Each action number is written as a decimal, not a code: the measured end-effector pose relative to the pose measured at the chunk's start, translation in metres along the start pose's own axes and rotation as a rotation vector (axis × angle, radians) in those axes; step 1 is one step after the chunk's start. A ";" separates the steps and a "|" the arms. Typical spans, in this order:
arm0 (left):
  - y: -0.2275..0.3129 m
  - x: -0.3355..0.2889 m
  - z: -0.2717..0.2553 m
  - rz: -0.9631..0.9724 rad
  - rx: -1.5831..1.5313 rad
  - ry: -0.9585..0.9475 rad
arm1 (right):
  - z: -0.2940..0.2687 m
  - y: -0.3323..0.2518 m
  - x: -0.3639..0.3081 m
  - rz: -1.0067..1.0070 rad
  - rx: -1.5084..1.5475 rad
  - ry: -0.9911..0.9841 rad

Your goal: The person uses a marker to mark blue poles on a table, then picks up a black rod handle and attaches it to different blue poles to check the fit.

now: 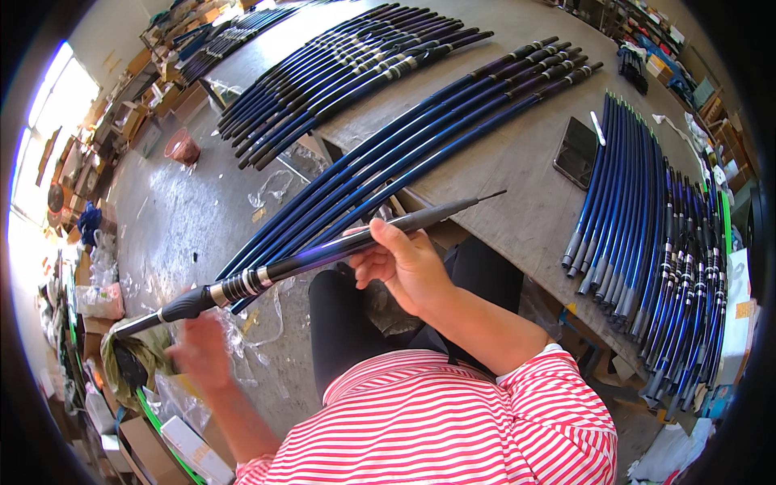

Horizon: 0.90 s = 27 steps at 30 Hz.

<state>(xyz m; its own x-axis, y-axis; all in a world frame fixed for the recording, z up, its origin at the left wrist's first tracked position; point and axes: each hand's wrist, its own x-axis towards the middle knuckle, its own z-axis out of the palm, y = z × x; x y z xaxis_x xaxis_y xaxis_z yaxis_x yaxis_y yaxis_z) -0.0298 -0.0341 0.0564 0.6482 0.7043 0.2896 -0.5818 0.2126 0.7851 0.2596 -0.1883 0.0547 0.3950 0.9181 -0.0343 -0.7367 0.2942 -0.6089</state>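
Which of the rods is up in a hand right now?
The dark one with silver bands, gripped in the right hand and slanting above the lap. The other rods lie in groups.

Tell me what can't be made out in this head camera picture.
Left hand, head view: blurred, probably by motion; finger positions and whether it touches the held rod can't be told.
Held rod, head view: a short stretch is hidden by the right hand.
Banded rods, head view: they overlap, partly hiding one another.
Window, head view: glare washes out what lies outside.
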 end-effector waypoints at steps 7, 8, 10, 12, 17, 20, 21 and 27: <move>-0.100 0.031 0.093 0.128 -0.063 0.093 | 0.006 0.028 -0.007 0.106 -0.017 -0.095; -0.098 0.029 0.088 0.122 -0.070 0.091 | 0.005 0.028 -0.009 0.131 -0.015 -0.126; -0.091 0.029 0.087 0.123 -0.095 0.156 | -0.004 0.024 -0.012 0.081 -0.035 -0.175; -0.078 0.026 0.075 0.120 -0.126 0.186 | -0.021 0.015 -0.018 -0.067 -0.061 -0.225; -0.058 0.014 0.053 0.074 -0.162 0.208 | -0.043 -0.025 -0.025 -0.549 -0.177 -0.044; -0.056 0.015 0.050 0.061 -0.109 0.229 | -0.046 -0.042 -0.027 -0.385 -0.314 -0.147; -0.056 0.015 0.051 0.052 -0.088 0.228 | -0.043 -0.042 -0.026 -0.348 -0.496 -0.172; -0.057 0.016 0.059 -0.007 0.035 0.208 | -0.013 -0.021 -0.028 -0.092 -0.961 -0.206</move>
<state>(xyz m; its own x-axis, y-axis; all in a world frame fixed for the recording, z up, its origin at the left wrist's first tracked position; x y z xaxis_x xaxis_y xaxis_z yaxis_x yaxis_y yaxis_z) 0.0427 -0.0752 0.0490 0.5345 0.8284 0.1676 -0.5578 0.1968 0.8063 0.2708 -0.2235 0.0585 0.2579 0.9575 0.1290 0.0879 0.1097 -0.9901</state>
